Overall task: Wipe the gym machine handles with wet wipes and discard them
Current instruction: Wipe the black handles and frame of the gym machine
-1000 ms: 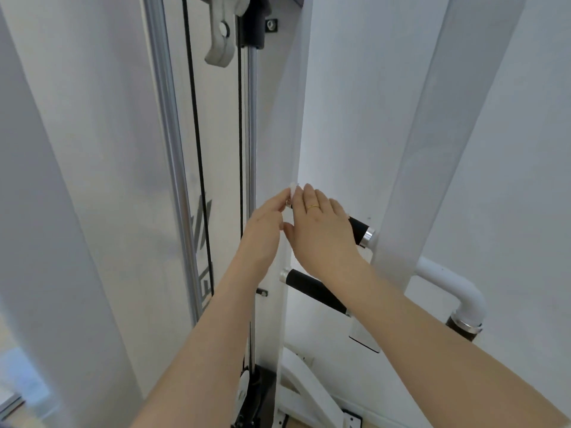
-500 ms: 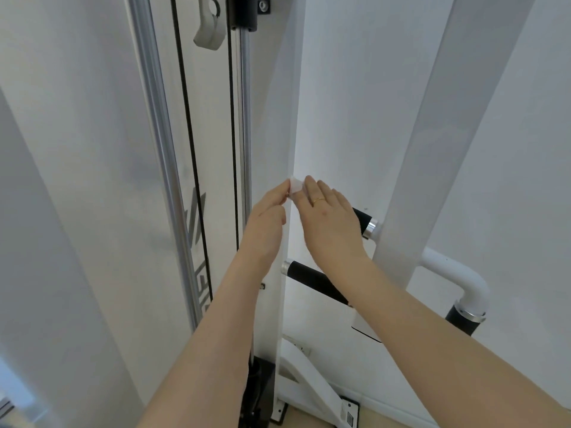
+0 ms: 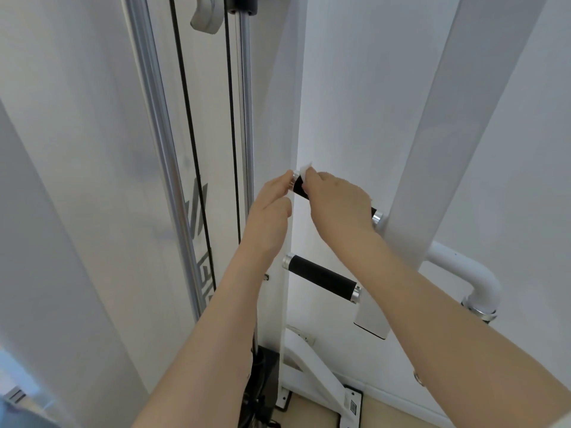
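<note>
The right hand (image 3: 336,205) is curled over the upper black handle (image 3: 299,188), pressing a white wet wipe (image 3: 304,172) against its left end. The left hand (image 3: 272,211) has loose fingers, and its fingertips touch the shiny end cap; it holds nothing. The wiping looks like it is under way. The lower black handle (image 3: 321,278) just below is bare and probably still needs a wipe, and the wipe is not thrown away yet.
</note>
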A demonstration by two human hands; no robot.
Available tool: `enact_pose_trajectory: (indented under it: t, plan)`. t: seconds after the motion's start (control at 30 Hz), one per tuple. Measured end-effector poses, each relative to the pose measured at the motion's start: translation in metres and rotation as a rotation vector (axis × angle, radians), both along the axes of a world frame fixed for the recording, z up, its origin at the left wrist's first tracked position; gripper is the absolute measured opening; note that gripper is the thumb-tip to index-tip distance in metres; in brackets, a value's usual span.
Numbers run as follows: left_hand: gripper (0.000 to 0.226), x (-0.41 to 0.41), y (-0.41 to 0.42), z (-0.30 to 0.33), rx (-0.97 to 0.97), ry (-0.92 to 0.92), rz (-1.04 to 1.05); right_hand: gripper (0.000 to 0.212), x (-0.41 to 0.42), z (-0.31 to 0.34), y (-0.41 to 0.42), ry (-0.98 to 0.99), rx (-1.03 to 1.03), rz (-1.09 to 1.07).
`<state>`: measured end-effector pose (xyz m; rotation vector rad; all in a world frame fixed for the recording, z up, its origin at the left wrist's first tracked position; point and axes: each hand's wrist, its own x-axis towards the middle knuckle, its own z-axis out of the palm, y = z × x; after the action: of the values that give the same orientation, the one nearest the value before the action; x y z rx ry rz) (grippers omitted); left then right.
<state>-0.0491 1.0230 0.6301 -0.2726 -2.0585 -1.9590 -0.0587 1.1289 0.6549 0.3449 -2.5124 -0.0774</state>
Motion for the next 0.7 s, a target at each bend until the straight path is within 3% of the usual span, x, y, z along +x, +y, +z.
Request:
enact_pose_trajectory:
  t: [0.07, 0.2, 0.27, 0.4, 0.6, 0.7]
  plan:
    - [0.063, -0.003, -0.003, 0.0, -0.013, -0.01, -0.002, 0.04, -0.006, 0.002, -0.001, -0.007, -0.085, -0.023]
    - [0.062, -0.004, -0.007, -0.002, -0.035, -0.008, -0.014, 0.046, 0.006, -0.021, -0.002, 0.183, -0.052, -0.005]
    - [0.06, -0.005, -0.01, -0.001, -0.046, 0.006, -0.018, 0.036, 0.001, -0.025, -0.004, 0.266, -0.065, 0.062]
    - [0.053, -0.006, -0.013, 0.001, -0.037, 0.002, -0.023, 0.039, 0.0, 0.001, -0.013, 0.038, -0.039, 0.141]
    - [0.059, -0.005, -0.009, -0.001, -0.066, 0.019, 0.001, 0.049, 0.015, -0.031, 0.007, 0.211, -0.011, -0.118]
    - [0.057, -0.008, -0.005, 0.001, -0.054, 0.013, 0.007, 0.051, 0.012, -0.015, 0.0, 0.124, -0.016, -0.121]
